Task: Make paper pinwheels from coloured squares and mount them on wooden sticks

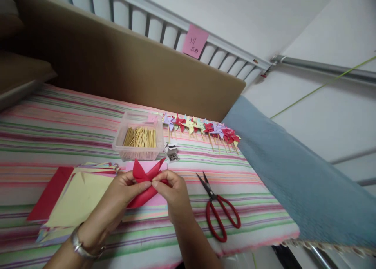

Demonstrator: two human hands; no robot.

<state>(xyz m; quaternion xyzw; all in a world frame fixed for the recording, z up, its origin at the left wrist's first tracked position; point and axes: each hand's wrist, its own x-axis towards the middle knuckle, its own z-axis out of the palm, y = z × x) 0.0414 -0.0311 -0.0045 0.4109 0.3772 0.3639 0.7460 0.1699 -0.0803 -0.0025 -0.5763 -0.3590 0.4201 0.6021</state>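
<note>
Between both hands is a red paper pinwheel (143,197), its corners folded in toward the middle. My left hand (125,188) pinches it from the left, thumb pressed near the centre. My right hand (169,185) pinches at the centre with thumb and forefinger; anything tiny between those fingertips is hidden. Under the pinwheel lie pink paper sheets (161,201). Left of my hands is a stack of cut paper, with a yellow sheet (80,198) on top and a red sheet (51,192) at its edge. Red-handled scissors (216,200) rest partly opened to the right.
A clear plastic box (119,141) holds many wooden sticks (141,138). Beside it a small box (172,153) contains tiny metal pieces. Finished pinwheels (190,124) lie in a row at the back, before a cardboard panel (141,71). Striped cloth (249,206) covers the surface.
</note>
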